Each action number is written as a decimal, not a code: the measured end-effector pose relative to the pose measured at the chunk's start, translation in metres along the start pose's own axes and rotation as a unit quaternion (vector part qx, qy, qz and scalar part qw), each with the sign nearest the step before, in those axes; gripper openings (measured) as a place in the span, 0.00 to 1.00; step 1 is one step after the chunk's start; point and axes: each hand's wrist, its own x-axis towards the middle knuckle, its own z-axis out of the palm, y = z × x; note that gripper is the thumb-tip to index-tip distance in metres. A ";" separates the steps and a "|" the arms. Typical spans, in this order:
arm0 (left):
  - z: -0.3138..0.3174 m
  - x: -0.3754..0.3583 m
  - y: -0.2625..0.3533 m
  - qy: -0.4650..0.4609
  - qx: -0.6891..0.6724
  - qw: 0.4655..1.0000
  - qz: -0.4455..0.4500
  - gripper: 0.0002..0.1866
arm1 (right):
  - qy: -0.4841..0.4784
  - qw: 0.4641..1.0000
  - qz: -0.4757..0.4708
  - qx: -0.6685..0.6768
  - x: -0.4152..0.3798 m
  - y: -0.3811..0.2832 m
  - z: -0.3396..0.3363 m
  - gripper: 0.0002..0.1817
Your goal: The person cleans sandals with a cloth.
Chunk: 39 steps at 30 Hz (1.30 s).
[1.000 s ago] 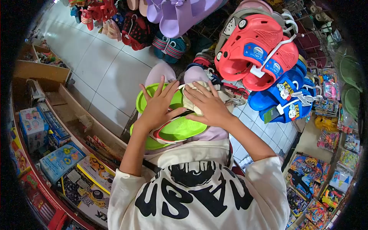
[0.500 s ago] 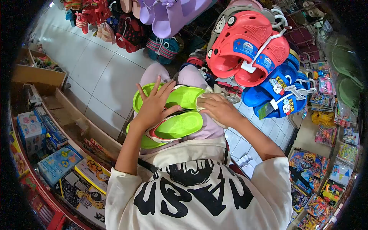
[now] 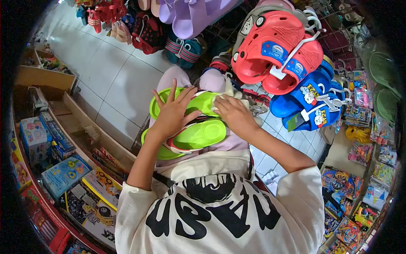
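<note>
A pair of lime-green sandals [image 3: 201, 134] with red and white edging lies across my lap, one beside the other. My left hand [image 3: 173, 112] rests over the straps with its fingers spread, pressing on the pair. At the heel of the farther sandal, my right hand [image 3: 234, 113] has its fingers bent over a cream cloth [image 3: 228, 95]. Part of the cloth hangs past the fingers on the far side. Light pink trousers [image 3: 174, 78] show under and beyond the sandals.
Red clogs [image 3: 275, 51] and blue sandals [image 3: 311, 101] hang on the right, close to my right arm. Purple sandals [image 3: 190, 19] hang ahead. Boxed toys [image 3: 65, 173] fill a low shelf on the left. Packaged toys [image 3: 342, 182] line the right side.
My right hand and the cloth have shifted slightly away from me and left, onto the farther sandal's heel. More cloth shows beyond the fingers. My left hand stays on the straps.
</note>
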 end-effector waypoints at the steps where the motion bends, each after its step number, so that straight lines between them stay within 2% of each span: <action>1: 0.000 -0.001 0.001 -0.003 -0.007 1.000 -0.004 0.34 | -0.009 1.000 0.007 0.000 -0.006 0.002 -0.004 0.16; 6: 0.003 0.003 -0.001 0.000 -0.027 1.000 -0.008 0.36 | -0.084 0.995 0.043 0.042 -0.011 0.000 -0.027 0.11; 9: 0.001 0.005 -0.005 0.008 -0.045 0.999 -0.011 0.38 | 0.024 0.980 0.127 0.154 -0.006 0.014 -0.032 0.09; 10: 0.001 0.003 -0.006 0.010 -0.050 0.999 -0.012 0.39 | 0.050 0.980 0.121 0.151 -0.003 0.015 -0.034 0.09; 13: -0.006 0.001 0.000 0.004 -0.075 0.997 -0.010 0.40 | 0.105 0.994 -0.003 0.007 0.002 0.009 -0.019 0.10; 14: -0.005 0.001 0.000 0.002 -0.062 0.998 -0.012 0.40 | 0.107 0.994 0.005 -0.025 0.001 -0.001 -0.011 0.10; 17: 0.001 0.001 0.001 0.001 -0.043 0.999 -0.016 0.40 | 0.000 0.991 0.088 -0.097 -0.001 -0.036 -0.005 0.11; 18: 0.003 0.001 0.001 0.001 -0.046 0.999 -0.013 0.40 | 0.043 0.989 0.081 -0.117 0.000 -0.039 -0.002 0.12; 21: 0.002 0.002 0.001 0.007 -0.038 0.999 -0.010 0.41 | -0.034 0.990 0.129 -0.054 0.007 -0.038 -0.009 0.13; 24: 0.002 -0.001 0.000 0.012 -0.041 0.999 -0.016 0.41 | -0.118 0.976 0.124 0.136 0.011 -0.011 -0.008 0.14; 27: 0.002 -0.002 -0.001 0.027 -0.047 0.998 -0.010 0.41 | 0.049 0.908 0.239 0.340 0.014 -0.002 -0.047 0.17; 28: 0.003 -0.003 -0.001 0.031 -0.049 0.998 -0.007 0.41 | 0.069 0.928 0.237 0.278 0.012 0.004 -0.039 0.14; 31: 0.005 -0.002 -0.002 0.029 -0.049 0.998 -0.007 0.41 | 0.076 0.988 0.109 0.072 0.007 -0.010 -0.021 0.10; 32: 0.005 0.000 -0.001 0.031 -0.041 0.999 -0.002 0.40 | 0.057 0.996 0.034 -0.064 -0.001 -0.015 -0.006 0.09; 35: 0.007 -0.001 0.000 0.032 -0.025 0.999 0.002 0.40 | 0.043 0.994 0.068 -0.078 -0.009 -0.031 -0.002 0.09; 39: 0.004 -0.001 0.001 0.027 -0.035 0.999 0.013 0.40 | -0.059 0.995 0.061 0.046 -0.022 -0.019 -0.022 0.10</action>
